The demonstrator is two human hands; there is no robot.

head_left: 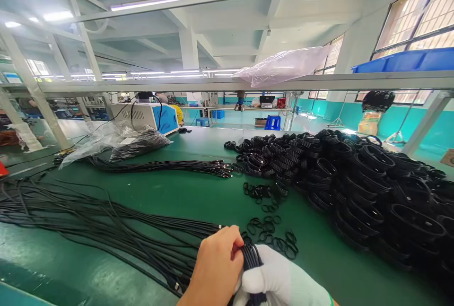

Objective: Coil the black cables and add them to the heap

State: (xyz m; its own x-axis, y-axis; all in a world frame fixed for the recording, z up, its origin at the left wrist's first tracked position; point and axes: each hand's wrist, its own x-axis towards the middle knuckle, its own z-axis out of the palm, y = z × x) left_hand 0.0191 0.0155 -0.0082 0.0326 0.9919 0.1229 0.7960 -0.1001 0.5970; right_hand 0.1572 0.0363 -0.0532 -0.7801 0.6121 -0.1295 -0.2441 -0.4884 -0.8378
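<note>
My left hand [216, 263], bare, and my right hand [283, 280], in a white glove, meet at the bottom centre. Both are closed around a small coil of black cable [252, 256] held between them. A sheaf of long straight black cables [88, 223] runs from the far left across the green table [198, 192] to my left hand. Small black rubber bands [271, 232] lie scattered just beyond my hands. A big heap of coiled black cables [354, 178] fills the right side.
A second bundle of straight cables [159, 166] lies further back, near clear plastic bags [117, 143] and a blue and white machine [149, 117]. A metal shelf rail [248, 81] crosses overhead with a blue bin [407, 60] on it.
</note>
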